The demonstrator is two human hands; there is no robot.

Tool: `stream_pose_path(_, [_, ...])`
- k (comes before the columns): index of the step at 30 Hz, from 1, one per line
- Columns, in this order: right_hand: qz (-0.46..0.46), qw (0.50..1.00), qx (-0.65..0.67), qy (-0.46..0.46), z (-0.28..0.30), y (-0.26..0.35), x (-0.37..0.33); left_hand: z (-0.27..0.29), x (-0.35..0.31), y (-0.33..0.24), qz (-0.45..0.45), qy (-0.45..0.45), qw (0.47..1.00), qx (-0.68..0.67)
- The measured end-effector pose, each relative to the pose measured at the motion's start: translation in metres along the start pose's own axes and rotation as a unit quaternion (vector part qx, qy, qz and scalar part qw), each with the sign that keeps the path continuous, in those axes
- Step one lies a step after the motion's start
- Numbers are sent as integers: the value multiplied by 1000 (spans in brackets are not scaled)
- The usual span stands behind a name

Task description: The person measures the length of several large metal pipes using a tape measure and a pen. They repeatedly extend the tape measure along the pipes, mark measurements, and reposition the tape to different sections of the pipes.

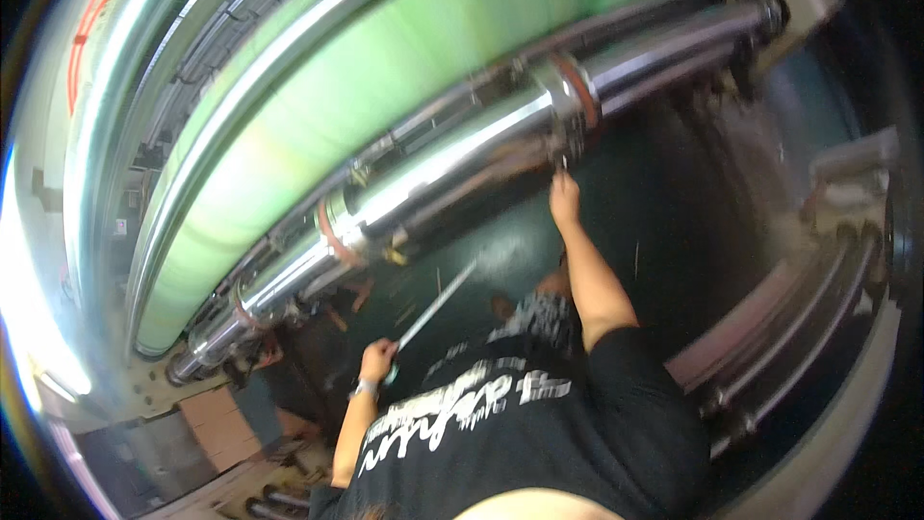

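My left hand, with a band at the wrist, is closed around a tape measure; its long, straight silver blade slants up and away to the right over the dark floor. A bit of green shows beneath the fingers. My right arm stretches forward, and my right hand is closed just under a collar with a reddish-brown ring on a shiny metal roller. A small dark piece sits at its fingertips, too blurred to name. Similar rings circle the roller farther left.
Above the metal roller lies a wide pale-green roll of a large machine, with more bright rollers at the left. Metal bars run along the right side. Brown cardboard stands at the lower left. The floor is dark green.
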State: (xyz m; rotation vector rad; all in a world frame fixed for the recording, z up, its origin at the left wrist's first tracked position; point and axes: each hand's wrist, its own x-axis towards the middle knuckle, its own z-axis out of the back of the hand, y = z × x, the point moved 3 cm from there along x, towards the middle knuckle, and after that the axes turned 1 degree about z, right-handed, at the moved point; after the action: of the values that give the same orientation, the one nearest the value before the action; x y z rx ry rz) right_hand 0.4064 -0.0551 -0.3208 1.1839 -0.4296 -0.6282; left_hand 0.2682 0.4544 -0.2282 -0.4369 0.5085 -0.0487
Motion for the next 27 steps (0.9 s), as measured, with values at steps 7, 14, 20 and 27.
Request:
stream_pose_path(7, [-23, 991, -131, 4, 27, 0, 16, 30, 9, -62, 42, 10, 996, -82])
stream_pose_path(14, [-19, 994, -102, -29, 37, -22, 12, 49, 64, -178, -185, -83, 977, -67])
stream_pose_path(20, [-75, 996, 23, -32, 47, -30, -8, 43, 120, -238, -213, -139, 967, 14])
stream_pose_path(27, [-117, 987, 105, -15, 45, -25, 1, 51, 131, -221, -185, -155, 970, 41])
